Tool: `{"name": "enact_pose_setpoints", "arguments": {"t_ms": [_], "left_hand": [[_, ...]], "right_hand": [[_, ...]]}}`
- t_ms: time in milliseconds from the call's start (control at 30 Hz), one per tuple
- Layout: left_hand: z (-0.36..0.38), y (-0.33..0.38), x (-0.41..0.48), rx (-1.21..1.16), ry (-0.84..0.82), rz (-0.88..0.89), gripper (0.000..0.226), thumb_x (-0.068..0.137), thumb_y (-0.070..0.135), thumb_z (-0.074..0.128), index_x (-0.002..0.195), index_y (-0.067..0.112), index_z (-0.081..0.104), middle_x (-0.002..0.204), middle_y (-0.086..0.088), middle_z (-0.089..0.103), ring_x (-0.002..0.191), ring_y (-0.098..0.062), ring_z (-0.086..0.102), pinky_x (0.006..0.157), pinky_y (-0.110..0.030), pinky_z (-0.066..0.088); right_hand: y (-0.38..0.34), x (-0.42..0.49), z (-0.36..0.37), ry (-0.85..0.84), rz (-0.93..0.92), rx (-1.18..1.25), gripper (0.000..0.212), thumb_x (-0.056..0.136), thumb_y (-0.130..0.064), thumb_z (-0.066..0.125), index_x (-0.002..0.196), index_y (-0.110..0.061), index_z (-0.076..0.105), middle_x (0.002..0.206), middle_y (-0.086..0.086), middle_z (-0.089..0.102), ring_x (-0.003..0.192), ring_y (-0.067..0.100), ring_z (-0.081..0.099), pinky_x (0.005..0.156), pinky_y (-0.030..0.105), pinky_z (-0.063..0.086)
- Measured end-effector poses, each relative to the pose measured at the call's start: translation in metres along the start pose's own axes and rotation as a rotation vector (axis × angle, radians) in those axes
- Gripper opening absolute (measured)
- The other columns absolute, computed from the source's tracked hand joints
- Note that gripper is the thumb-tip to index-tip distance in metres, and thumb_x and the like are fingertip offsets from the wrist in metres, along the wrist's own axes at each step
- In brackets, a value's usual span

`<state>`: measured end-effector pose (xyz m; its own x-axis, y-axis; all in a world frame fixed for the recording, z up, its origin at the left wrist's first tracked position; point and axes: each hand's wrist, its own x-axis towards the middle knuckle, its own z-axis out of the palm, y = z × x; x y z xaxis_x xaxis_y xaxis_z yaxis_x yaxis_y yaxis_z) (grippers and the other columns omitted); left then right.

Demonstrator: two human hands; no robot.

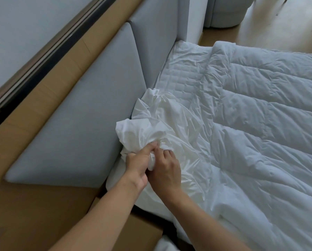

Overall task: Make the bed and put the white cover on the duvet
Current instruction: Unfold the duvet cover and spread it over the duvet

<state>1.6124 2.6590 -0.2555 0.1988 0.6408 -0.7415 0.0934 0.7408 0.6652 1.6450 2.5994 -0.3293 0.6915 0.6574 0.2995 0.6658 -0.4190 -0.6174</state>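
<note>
Both hands are clenched on the white cover (162, 122) at the head edge of the bed (184, 73), near its close corner. The left hand (138, 164) has its fingers curled into the cloth, with the forefinger reaching forward over a fold. The right hand (167, 169) lies just beside it, back upward, its fingers hooked into the same bunch. A small twist of fabric shows between the two hands, which touch or nearly touch.

The cover is crumpled in a heap whose long axis runs along the grey padded headboard (75, 127), from the hands away toward the far side. Part of the heap leans against the padding.

The duvet (263, 120) lies spread over the rest of the bed, its quilting bare, outside the cover. Its top edge runs roughly parallel to the headboard and leaves a strip of quilted mattress pad showing at the head. The cover's looser folds spill over that strip and onto the duvet's near edge.
</note>
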Motion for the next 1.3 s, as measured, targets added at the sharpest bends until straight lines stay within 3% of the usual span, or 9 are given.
{"name": "enact_pose_setpoints", "arguments": {"t_ms": [100,200,333,433,500,700,900,1067,1300], "left_hand": [[-0.001,-0.003,0.011,-0.041,0.107,0.054,0.04,0.072,0.018,0.088,0.107,0.004,0.073,0.095,-0.01,0.079,0.087,-0.028,0.077,0.086,-0.049,0.061],[-0.011,-0.002,0.021,-0.011,0.149,0.143,0.03,0.078,0.012,0.082,0.103,0.001,0.072,0.094,-0.013,0.078,0.086,-0.032,0.077,0.08,-0.05,0.062],[-0.029,0.009,0.023,0.042,0.105,0.204,0.025,0.082,0.006,0.077,0.106,-0.002,0.071,0.1,-0.019,0.076,0.087,-0.035,0.076,0.077,-0.055,0.062],[-0.035,0.01,0.015,0.1,-0.055,0.168,0.021,0.087,0.004,0.072,0.106,-0.004,0.071,0.099,-0.021,0.076,0.086,-0.037,0.075,0.07,-0.049,0.063],[-0.039,0.009,0.013,0.134,-0.142,0.118,0.022,0.089,0.003,0.069,0.108,-0.006,0.071,0.103,-0.024,0.074,0.088,-0.038,0.075,0.07,-0.047,0.063],[-0.045,-0.019,0.03,0.197,-0.135,0.153,0.023,0.089,0.003,0.07,0.111,-0.003,0.071,0.103,-0.019,0.076,0.092,-0.035,0.075,0.072,-0.042,0.063],[-0.017,-0.074,0.049,0.301,-0.009,0.289,0.017,0.081,0.002,0.078,0.094,0.013,0.076,0.098,-0.008,0.078,0.093,-0.027,0.075,0.082,-0.047,0.063],[-0.037,-0.083,0.051,0.392,0.216,0.504,0.029,0.068,0.019,0.082,0.095,0.01,0.076,0.098,0.002,0.077,0.09,-0.017,0.074,0.08,-0.04,0.063],[-0.085,-0.069,0.027,0.787,0.253,0.705,0.042,0.074,0.033,0.078,0.112,0.017,0.072,0.109,0.006,0.072,0.102,-0.014,0.068,0.084,-0.03,0.056]], "right_hand": [[0.003,-0.001,0.004,-0.147,-0.042,0.05,0.06,0.082,-0.023,0.069,0.137,-0.009,0.049,0.093,0.004,0.064,0.088,0.023,0.06,0.071,0.038,0.056],[0.01,-0.001,-0.011,-0.527,0.108,0.487,0.102,0.079,-0.034,0.075,0.159,-0.019,0.013,0.139,0.002,0.055,0.125,0.018,0.054,0.102,0.031,0.047],[0.015,-0.003,-0.023,-0.441,0.642,1.104,0.084,0.085,-0.039,0.071,0.155,-0.036,0.024,0.113,-0.003,0.071,0.108,0.009,0.068,0.1,0.03,0.051],[0.012,-0.006,-0.017,-0.382,0.626,0.964,0.013,0.097,-0.038,0.062,0.095,-0.025,0.064,0.072,-0.014,0.06,0.068,0.006,0.057,0.071,0.031,0.047],[0.008,-0.014,-0.01,-0.4,0.627,0.958,0.035,0.099,-0.034,0.057,0.069,-0.016,0.052,0.061,-0.01,0.044,0.06,0.01,0.042,0.061,0.036,0.035],[0.03,-0.016,0.005,-0.506,0.741,0.909,0.01,0.097,-0.031,0.059,0.104,-0.03,0.066,0.081,-0.017,0.065,0.075,0.005,0.062,0.069,0.022,0.048],[0.084,-0.025,0.008,-0.536,0.785,0.601,0.066,0.087,-0.049,0.069,0.145,-0.027,0.047,0.117,-0.003,0.065,0.11,0.02,0.062,0.097,0.033,0.05],[0.165,-0.082,-0.014,-0.524,0.934,0.256,0.073,0.085,-0.055,0.071,0.14,-0.015,0.047,0.139,0.01,0.052,0.126,0.03,0.053,0.104,0.041,0.046],[0.247,-0.217,-0.015,-1.029,1.056,-0.066,0.093,0.069,-0.064,0.082,0.135,-0.007,0.05,0.133,0.01,0.057,0.124,0.031,0.054,0.107,0.043,0.045]]}}
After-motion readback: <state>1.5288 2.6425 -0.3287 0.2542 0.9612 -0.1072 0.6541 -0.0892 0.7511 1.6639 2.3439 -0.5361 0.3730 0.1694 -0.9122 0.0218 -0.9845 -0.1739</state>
